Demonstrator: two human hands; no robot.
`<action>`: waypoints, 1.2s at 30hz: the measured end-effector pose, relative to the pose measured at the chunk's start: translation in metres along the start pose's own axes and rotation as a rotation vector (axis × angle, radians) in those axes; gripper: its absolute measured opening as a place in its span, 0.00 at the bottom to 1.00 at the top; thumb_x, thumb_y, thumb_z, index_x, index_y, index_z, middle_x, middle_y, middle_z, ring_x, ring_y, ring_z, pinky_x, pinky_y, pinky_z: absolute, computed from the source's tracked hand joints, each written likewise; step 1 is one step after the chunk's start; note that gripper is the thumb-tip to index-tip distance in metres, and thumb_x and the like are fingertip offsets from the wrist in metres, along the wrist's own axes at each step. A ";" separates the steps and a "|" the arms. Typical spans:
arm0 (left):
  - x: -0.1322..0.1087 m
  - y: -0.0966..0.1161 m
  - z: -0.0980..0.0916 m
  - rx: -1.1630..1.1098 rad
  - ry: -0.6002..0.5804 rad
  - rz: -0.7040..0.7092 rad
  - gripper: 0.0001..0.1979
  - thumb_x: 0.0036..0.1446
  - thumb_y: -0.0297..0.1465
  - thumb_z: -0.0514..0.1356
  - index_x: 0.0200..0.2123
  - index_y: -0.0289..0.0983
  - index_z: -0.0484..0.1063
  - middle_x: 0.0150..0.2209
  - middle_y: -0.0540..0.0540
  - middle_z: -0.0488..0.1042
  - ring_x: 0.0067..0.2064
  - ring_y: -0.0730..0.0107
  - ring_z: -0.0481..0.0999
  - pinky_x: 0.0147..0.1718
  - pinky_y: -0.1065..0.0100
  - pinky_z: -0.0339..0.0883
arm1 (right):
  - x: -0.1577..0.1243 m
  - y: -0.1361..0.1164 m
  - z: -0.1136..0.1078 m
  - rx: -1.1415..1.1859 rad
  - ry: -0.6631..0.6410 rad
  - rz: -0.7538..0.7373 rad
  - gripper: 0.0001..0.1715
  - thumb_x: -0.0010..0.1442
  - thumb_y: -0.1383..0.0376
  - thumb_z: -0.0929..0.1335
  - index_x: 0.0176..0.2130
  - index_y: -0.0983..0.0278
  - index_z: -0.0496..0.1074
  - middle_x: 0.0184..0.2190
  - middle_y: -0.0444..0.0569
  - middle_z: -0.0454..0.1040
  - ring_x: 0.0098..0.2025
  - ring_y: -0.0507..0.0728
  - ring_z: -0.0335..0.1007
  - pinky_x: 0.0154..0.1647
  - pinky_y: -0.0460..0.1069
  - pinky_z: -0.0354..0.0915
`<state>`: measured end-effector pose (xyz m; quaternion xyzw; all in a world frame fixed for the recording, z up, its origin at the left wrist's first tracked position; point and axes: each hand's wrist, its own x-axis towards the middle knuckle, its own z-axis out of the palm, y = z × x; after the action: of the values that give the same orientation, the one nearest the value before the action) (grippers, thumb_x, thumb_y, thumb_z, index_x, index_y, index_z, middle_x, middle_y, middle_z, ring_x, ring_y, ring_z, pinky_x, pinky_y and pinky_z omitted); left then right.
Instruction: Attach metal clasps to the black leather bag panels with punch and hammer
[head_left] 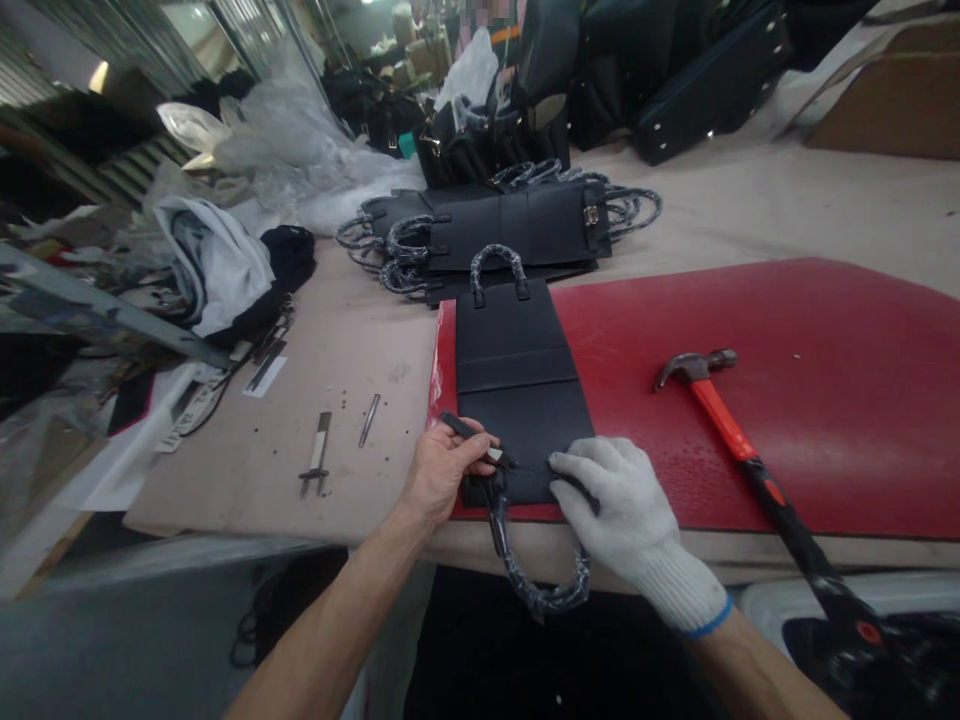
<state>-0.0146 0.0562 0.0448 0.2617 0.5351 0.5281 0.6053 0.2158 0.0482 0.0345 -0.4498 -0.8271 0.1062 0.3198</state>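
A flat black leather bag panel (517, 345) lies on a red mat (750, 320), with a plastic-wrapped handle at its far end and another handle (544, 598) hanging over the table's front edge. Bare, my left hand (444, 465) is closed round a dark pen-like tool (466, 428) with a pale band, its tip at the panel near the base of the front handle. My right hand (616, 505), in a white knit glove with a blue cuff, rests on the panel's right edge with bent fingers. Whether it pinches anything there is hidden.
A claw hammer (720, 410) with a red and black grip lies to the right. Left of the mat are a two-pronged punch (318, 455) and a small metal rod (370, 420). More black bag panels (510, 225) are stacked behind, near finished black bags and clear plastic.
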 end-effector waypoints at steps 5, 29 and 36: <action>-0.003 0.006 0.006 -0.068 -0.107 -0.072 0.24 0.43 0.36 0.78 0.37 0.34 0.70 0.33 0.44 0.82 0.26 0.72 0.80 0.19 0.77 0.74 | 0.000 0.000 -0.001 -0.005 -0.014 -0.001 0.10 0.64 0.65 0.69 0.44 0.63 0.79 0.40 0.53 0.77 0.42 0.62 0.68 0.42 0.57 0.63; 0.004 0.031 0.007 0.288 -0.418 -0.175 0.08 0.48 0.25 0.67 0.32 0.32 0.71 0.25 0.44 0.80 0.15 0.77 0.71 0.11 0.78 0.65 | -0.001 0.004 0.002 -0.035 -0.003 -0.045 0.10 0.64 0.64 0.70 0.45 0.63 0.78 0.41 0.52 0.77 0.42 0.62 0.68 0.44 0.58 0.64; 0.004 0.028 0.003 0.190 -0.433 -0.187 0.13 0.46 0.28 0.71 0.33 0.32 0.71 0.26 0.42 0.81 0.16 0.77 0.71 0.11 0.79 0.64 | 0.000 0.003 0.002 -0.045 0.010 -0.051 0.10 0.64 0.64 0.70 0.44 0.63 0.79 0.41 0.52 0.76 0.41 0.62 0.67 0.43 0.58 0.63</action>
<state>-0.0228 0.0695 0.0687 0.3737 0.4623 0.3488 0.7246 0.2168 0.0499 0.0312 -0.4363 -0.8390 0.0770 0.3161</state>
